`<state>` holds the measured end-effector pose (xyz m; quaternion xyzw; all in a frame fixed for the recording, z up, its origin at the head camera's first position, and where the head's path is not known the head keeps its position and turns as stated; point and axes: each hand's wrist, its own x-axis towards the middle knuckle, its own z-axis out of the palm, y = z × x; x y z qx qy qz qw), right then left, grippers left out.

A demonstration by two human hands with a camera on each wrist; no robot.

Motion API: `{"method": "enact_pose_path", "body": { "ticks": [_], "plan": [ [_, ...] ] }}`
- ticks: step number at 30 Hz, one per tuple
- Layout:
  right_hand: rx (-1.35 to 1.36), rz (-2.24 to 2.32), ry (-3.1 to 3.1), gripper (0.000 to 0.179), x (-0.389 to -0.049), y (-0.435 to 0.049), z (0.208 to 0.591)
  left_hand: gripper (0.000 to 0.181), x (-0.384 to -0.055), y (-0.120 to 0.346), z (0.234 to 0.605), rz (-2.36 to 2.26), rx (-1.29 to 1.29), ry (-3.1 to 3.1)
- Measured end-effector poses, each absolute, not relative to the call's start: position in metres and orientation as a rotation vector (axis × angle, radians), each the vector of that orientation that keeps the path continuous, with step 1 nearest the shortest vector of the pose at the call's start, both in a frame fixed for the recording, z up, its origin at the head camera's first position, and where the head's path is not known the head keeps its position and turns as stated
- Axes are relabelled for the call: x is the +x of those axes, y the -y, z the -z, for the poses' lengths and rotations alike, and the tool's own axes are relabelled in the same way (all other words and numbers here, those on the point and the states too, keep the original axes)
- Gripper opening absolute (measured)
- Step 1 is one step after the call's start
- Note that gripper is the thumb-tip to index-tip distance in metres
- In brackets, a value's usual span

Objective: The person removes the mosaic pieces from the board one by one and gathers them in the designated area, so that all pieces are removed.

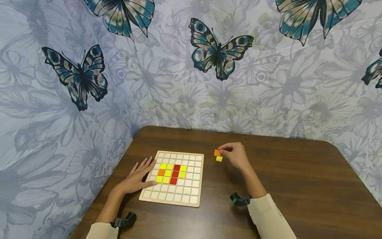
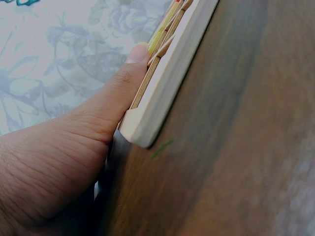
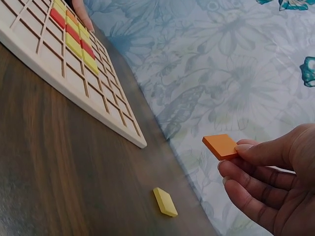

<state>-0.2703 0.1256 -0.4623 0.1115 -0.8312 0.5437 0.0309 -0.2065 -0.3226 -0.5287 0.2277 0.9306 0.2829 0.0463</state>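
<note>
A square wooden grid board (image 1: 200, 179) lies on the table, with yellow, red and orange tiles in some of its cells. My left hand (image 1: 135, 179) rests on the board's left edge, fingers spread, its thumb (image 2: 133, 69) lying over the rim in the left wrist view. To the right of the board, my right hand (image 1: 237, 155) pinches an orange square tile (image 3: 221, 146) between thumb and fingers, held above the table. Below it a single yellow tile (image 3: 165, 202) lies on the wood.
The brown wooden table (image 1: 286, 179) stretches away to the right of the board. Behind it rises a wall covering (image 1: 167, 99) with flowers and butterflies. A dark band (image 1: 123, 220) is on the left wrist, another dark band (image 1: 240, 199) on the right.
</note>
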Motion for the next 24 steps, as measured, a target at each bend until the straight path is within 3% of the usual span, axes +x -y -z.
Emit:
{"method": "enact_pose_path", "body": {
  "ticks": [24],
  "plan": [
    [0.112, -1.634, 2.654, 0.007, -0.283, -0.146, 0.486, 0.096, -0.206, 0.322, 0.529, -0.851, 0.685, -2.851]
  ]
}}
